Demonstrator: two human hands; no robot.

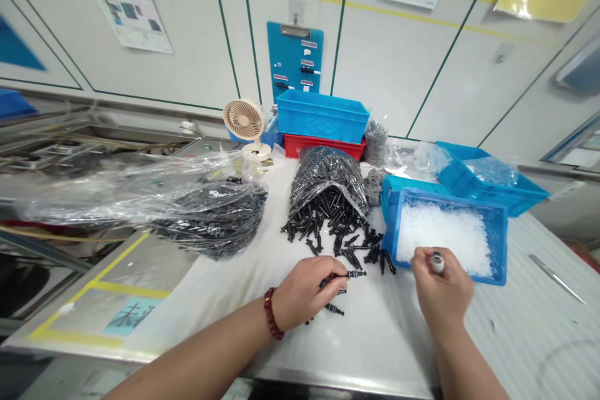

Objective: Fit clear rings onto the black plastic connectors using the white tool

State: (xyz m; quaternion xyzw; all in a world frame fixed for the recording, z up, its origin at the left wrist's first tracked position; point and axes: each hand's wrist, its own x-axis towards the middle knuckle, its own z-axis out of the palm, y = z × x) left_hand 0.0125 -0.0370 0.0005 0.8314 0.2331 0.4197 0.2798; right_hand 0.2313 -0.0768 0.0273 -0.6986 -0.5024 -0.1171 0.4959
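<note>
My left hand (307, 290), with a beaded bracelet at the wrist, pinches a slim black plastic part (355, 274) with pale bands near its tip. Below its fingers, another such banded part (334, 309) lies on the white table top. My right hand (443, 294) is closed around a small tool with a round, silvery end (437, 262); the rest is hidden in the fist. That hand is at the near edge of a blue bin (500, 244) of tiny white pieces (440, 231), possibly rings. Loose black parts (349, 256) lie beyond my left hand.
Black parts spill from an open clear bag (328, 169). Another full bag (215, 215) lies left. Blue and red crates (323, 115) and a small fan (244, 122) stand behind. Tweezers (557, 278) lie at the right, near more blue bins (529, 194).
</note>
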